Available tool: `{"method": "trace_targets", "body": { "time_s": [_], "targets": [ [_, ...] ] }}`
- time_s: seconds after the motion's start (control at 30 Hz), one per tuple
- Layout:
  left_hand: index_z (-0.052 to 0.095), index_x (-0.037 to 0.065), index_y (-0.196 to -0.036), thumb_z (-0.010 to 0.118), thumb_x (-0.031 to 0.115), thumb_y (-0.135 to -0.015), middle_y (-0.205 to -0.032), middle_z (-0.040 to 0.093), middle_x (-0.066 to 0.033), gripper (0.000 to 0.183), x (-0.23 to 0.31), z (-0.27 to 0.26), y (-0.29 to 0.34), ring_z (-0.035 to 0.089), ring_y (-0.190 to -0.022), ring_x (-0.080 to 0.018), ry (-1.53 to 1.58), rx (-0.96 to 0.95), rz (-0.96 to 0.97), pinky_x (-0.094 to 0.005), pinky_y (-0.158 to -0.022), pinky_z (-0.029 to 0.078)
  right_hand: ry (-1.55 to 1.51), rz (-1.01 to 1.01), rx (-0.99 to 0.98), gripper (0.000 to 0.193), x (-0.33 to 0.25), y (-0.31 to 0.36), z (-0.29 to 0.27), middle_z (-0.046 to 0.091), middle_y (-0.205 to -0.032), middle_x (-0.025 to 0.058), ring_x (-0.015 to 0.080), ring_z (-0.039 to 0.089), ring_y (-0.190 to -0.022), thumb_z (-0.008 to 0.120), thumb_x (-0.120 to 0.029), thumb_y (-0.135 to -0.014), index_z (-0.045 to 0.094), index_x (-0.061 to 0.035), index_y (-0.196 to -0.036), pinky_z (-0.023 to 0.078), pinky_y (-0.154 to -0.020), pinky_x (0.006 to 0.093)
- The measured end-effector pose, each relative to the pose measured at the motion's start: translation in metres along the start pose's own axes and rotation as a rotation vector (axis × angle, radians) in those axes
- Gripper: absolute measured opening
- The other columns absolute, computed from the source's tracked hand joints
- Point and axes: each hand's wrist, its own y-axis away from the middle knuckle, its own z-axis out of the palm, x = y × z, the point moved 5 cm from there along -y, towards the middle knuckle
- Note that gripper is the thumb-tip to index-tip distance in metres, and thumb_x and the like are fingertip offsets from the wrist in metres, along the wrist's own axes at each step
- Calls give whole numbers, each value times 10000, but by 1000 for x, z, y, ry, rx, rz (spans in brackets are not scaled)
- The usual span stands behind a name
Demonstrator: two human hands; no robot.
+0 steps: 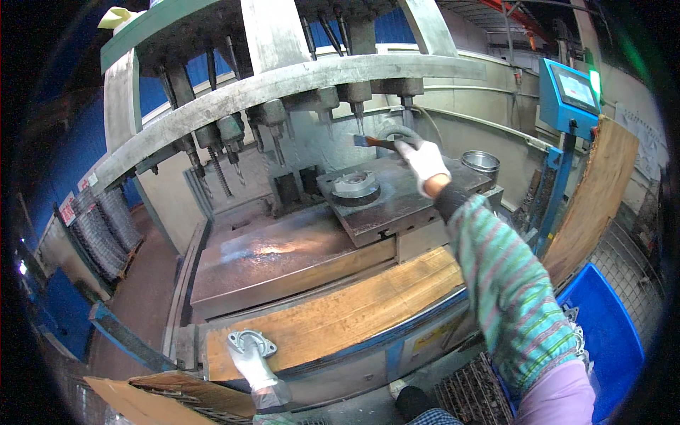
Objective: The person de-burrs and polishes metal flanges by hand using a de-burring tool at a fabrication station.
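Note:
My left hand (pixel 252 368), in a white glove, is closed on a grey metal flange (pixel 263 344) with ears on its sides. It holds this part over the wooden board along the machine's front. Gloved as well, my right hand (pixel 425 163) grips a paint brush (pixel 382 144) by its brown handle. The brush's bristles point left, beside a drill bit (pixel 359 120) of the multi-spindle drilling machine (pixel 312 74). Below the brush, a round metal fixture (pixel 355 186) sits on the raised steel plate (pixel 397 191).
A metal can (pixel 481 161) stands at the plate's back right corner. Several drill bits hang over the wet machine bed (pixel 283 258). To the right are a blue control panel (pixel 572 95), an upright wooden panel (pixel 591 191) and a blue bin (pixel 609 333) holding metal parts.

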Motion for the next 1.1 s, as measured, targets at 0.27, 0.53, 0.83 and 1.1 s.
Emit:
{"method": "trace_targets", "body": {
  "time_s": [0.27,0.53,0.83,1.1],
  "targets": [
    [436,23,-1078,459,-31,-826,-819,523,-54,259,-1,-10,-4,521,-655,-124,-2,2,19,-221,-554,449,-173,44,-87,299,-14,24,26,633,-782,106,154,577,-689,557,-225,-836,610,47,-948,442,-625,268],
    [436,10,-1111,454,7,-841,-834,540,-73,270,-11,-10,-8,537,-659,-135,-90,-35,0,-230,-568,466,-131,-39,-1,285,-37,41,65,640,-748,160,215,605,-656,569,-209,-818,615,48,-932,451,-611,319],
    [434,5,-1126,468,19,-852,-838,535,-66,276,4,-11,-4,517,-664,-113,-159,9,72,-223,-549,452,-452,136,-239,270,-59,100,77,648,-773,100,108,585,-627,548,-182,-836,605,53,-956,465,-577,221],
    [459,2,-1082,471,8,-844,-804,519,-47,238,-2,6,0,508,-660,-110,-84,-46,12,-225,-564,452,-362,141,-140,268,-74,79,150,640,-751,144,173,599,-617,589,-210,-810,620,33,-918,468,-590,289]
  ]
}}
